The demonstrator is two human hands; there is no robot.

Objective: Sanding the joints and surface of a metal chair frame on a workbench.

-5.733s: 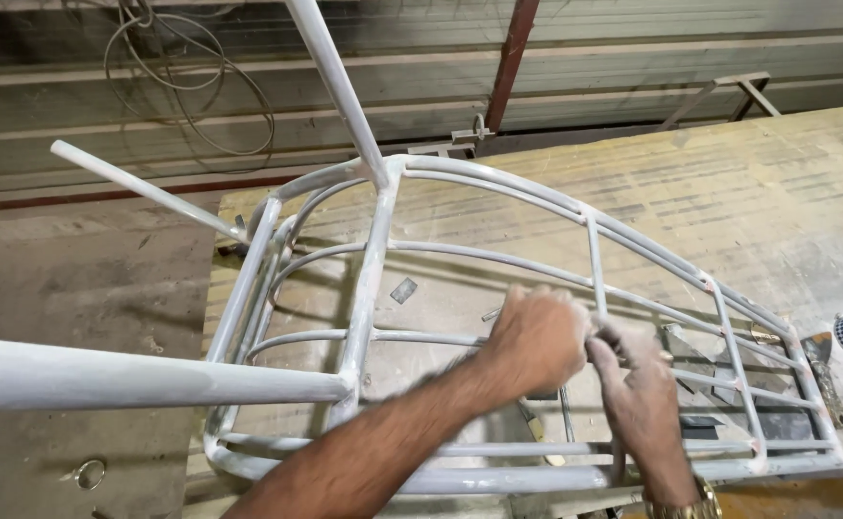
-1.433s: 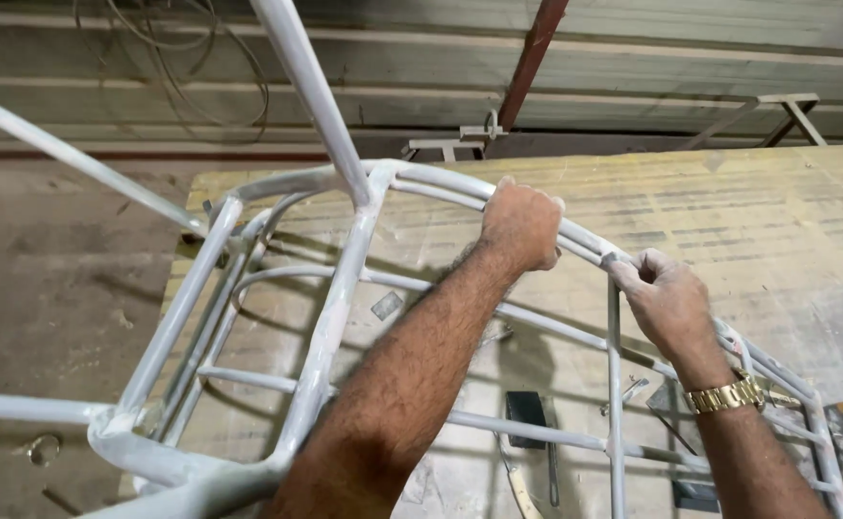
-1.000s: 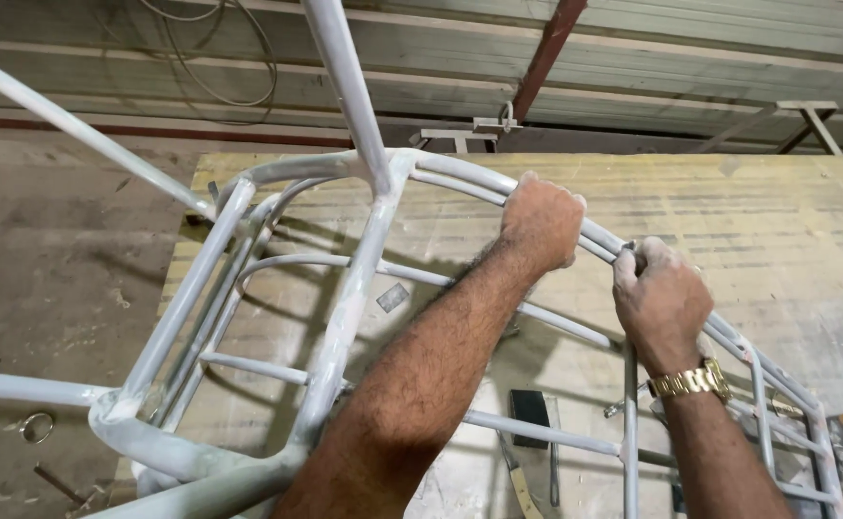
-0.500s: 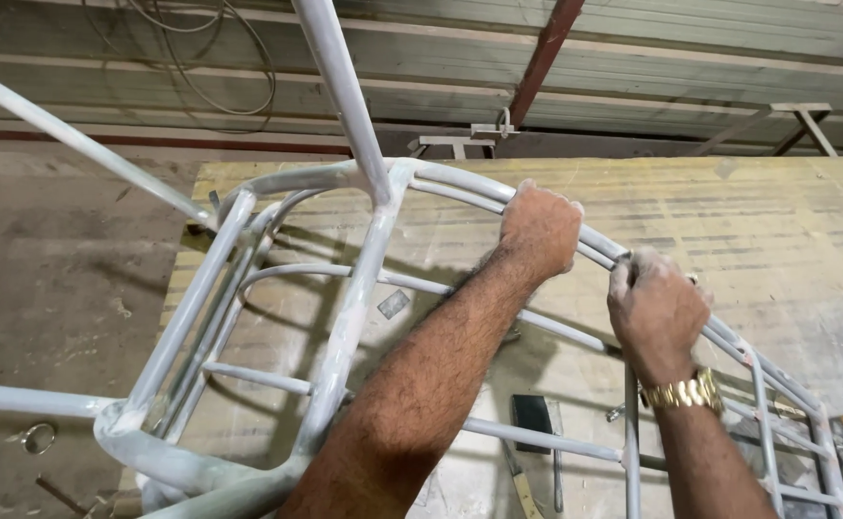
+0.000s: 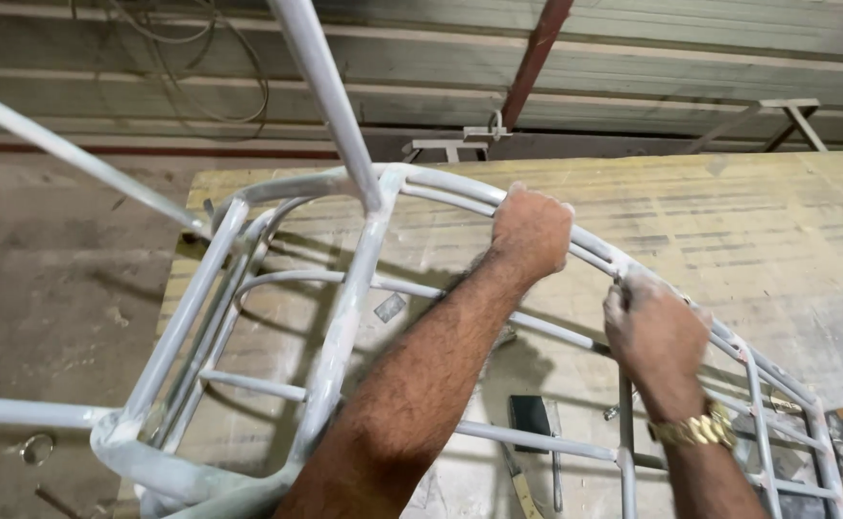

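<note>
The left hand [image 5: 532, 231] is closed around the upper curved tube of a grey metal chair frame [image 5: 345, 308], knuckles up, with the arm reaching across the middle of the frame. The right hand [image 5: 654, 327] is closed on the same curved tube a little lower and to the right, near the place where a thin upright bar joins it; a gold watch [image 5: 698, 429] is on this wrist. The frame lies tilted on the table [image 5: 777, 231], its long side going from lower left to lower right in an arch, and its legs stick up and out to the left. The tube under both hands runs diagonally, from upper left down to the right. The left hand is nearer to the top of the arch. The table is a worn, dusty wooden board. Small tools [image 5: 534, 423] lie on it under the frame. Behind are a concrete floor [image 5: 47, 288] and stacked beams.
</note>
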